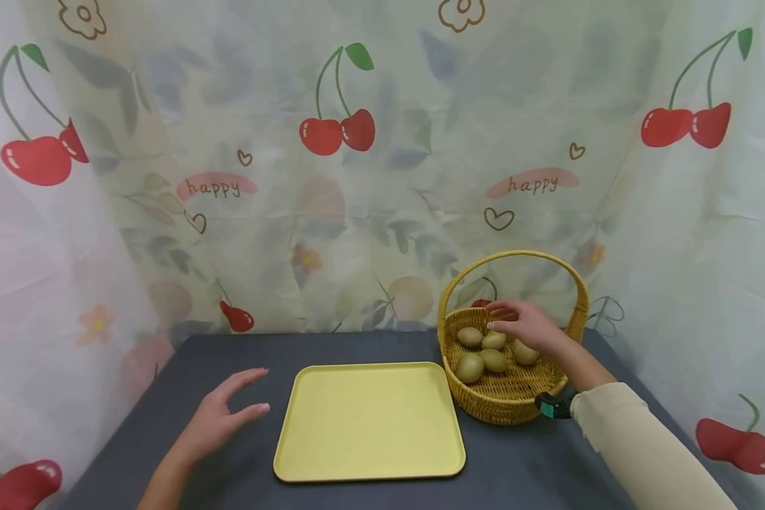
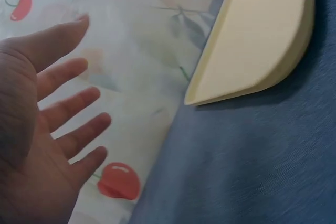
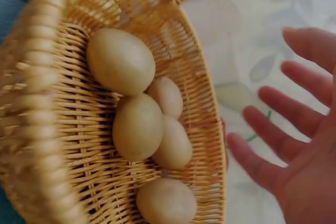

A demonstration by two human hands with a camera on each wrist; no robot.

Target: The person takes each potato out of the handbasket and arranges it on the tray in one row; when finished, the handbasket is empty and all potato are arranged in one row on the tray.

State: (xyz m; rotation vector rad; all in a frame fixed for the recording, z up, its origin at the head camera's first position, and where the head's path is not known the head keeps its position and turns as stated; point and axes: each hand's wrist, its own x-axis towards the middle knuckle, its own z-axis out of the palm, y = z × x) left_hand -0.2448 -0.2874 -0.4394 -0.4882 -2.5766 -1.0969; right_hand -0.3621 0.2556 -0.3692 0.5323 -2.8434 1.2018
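Right hand point(image 1: 528, 327): fingers spread, holding nothing, above the wicker basket point(image 1: 494, 411). Left hand point(image 1: 212, 423): thumb and fingers wide, empty, left of the yellow tray point(image 1: 370, 423). Egg-shaped items point(image 1: 469, 368), several, brownish: lying inside the basket. Tray: flat on the dark table point(image 1: 245, 354), beside the basket.

Head view: your right hand point(image 1: 525, 326) partly covers an egg point(image 1: 523, 354). Left wrist: top edge crops yellow tray point(image 2: 257, 30). Right wrist: wicker basket point(image 3: 45, 93) blurs at near rim.
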